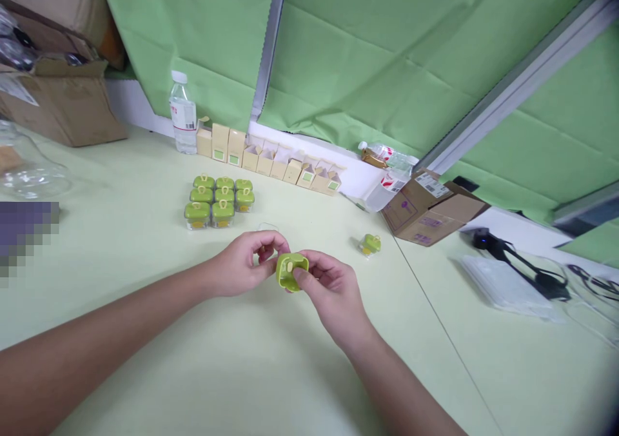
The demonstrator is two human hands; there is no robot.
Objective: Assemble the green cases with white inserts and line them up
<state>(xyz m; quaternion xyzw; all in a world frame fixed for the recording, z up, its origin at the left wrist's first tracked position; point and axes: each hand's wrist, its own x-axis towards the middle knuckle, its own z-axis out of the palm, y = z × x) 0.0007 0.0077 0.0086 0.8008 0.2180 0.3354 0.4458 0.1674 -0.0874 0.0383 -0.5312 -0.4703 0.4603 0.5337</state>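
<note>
Over the table, my right hand (336, 287) grips a small green lid (286, 281), with its thumb pressed at the lid's inner edge. The hollow underside faces me, and a pale yellow piece shows inside. On the opposite side, my left hand (251, 263) has curled fingers that pinch the lid's left edge; the fingertips are partly hidden. Just behind that hand, the rim of a clear container (267, 227) is visible. Several small clear boxes with green lids (223, 213) stand grouped beyond my left hand. One similar box (371, 245) stands apart at the right.
A row of small cream cartons (265, 160) lines the back, beside an upright water bottle (184, 117). Bottles (384, 188) lie near a cardboard box (425, 210) at right. Black cables (541, 278) and a clear plastic packet (503, 287) lie farther right. A large carton (68, 104) stands left.
</note>
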